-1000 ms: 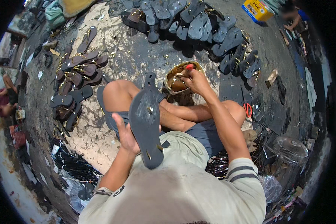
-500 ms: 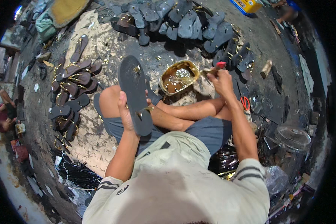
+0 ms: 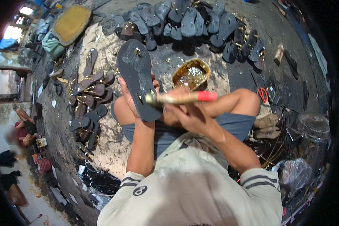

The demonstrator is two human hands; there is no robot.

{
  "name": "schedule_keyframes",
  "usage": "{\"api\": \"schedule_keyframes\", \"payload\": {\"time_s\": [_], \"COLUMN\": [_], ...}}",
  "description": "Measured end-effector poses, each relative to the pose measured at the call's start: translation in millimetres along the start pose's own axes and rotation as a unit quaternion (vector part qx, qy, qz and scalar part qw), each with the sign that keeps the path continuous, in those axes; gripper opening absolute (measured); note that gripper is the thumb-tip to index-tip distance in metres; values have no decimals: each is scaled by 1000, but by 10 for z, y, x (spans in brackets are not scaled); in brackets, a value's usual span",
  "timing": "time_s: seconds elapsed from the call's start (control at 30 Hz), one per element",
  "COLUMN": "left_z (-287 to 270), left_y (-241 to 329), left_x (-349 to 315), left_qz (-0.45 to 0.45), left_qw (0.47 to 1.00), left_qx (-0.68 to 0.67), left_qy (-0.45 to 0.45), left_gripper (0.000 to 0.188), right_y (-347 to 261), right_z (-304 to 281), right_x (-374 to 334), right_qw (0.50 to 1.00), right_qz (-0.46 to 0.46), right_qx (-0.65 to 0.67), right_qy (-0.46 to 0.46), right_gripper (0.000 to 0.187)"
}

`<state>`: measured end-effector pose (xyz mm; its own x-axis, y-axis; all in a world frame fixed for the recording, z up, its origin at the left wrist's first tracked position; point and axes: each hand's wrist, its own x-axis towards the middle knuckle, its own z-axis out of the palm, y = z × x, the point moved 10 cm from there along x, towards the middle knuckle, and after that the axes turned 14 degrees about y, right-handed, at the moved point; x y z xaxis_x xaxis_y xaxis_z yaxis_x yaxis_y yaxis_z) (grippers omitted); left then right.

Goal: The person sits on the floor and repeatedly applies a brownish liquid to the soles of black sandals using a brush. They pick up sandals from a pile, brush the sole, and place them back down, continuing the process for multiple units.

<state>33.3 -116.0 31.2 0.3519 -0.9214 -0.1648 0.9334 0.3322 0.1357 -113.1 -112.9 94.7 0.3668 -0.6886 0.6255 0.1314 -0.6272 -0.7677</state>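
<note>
A dark grey sandal sole [image 3: 133, 64] stands nearly upright in my left hand [image 3: 128, 96], thumb along its left edge and other fingers around the far side. A wet, shiny smear covers its upper half, and small gold strap ends poke out near its toe and heel. My right hand [image 3: 192, 116] grips a wooden-handled brush [image 3: 177, 98] with a red end. The brush's bristle end lies over the sole's lower right; whether it touches is unclear. Beyond the hands sits an open tub [image 3: 175, 81] of brown, glossy liquid, partly behind my right hand.
Several dark sandals [image 3: 188, 22] lie in an arc at the far side, and brown ones [image 3: 86, 90] are piled at the left. Orange-handled scissors [image 3: 263, 95] lie at the right, near a round wire fan guard [image 3: 313, 126]. Another person [image 3: 26, 128] sits at the far left.
My right hand has brought the brush from the tub leftward to the sole. The wet smear on the sole has spread. My left hand keeps its hold.
</note>
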Motion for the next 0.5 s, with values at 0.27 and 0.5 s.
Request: {"api": "schedule_keyframes", "payload": {"time_s": [0.27, 0.5], "left_z": [-26, -173], "left_y": [-527, -426], "left_x": [-155, -199], "left_qz": [-26, -11], "left_qw": [991, 984], "left_qx": [123, 97], "left_qy": [44, 149], "left_gripper": [59, 62], "right_y": [191, 622], "right_z": [108, 344], "right_x": [564, 624], "right_qw": [995, 976], "right_qz": [-56, 141], "right_qx": [23, 116], "right_qy": [-77, -121], "right_gripper": [25, 27]}}
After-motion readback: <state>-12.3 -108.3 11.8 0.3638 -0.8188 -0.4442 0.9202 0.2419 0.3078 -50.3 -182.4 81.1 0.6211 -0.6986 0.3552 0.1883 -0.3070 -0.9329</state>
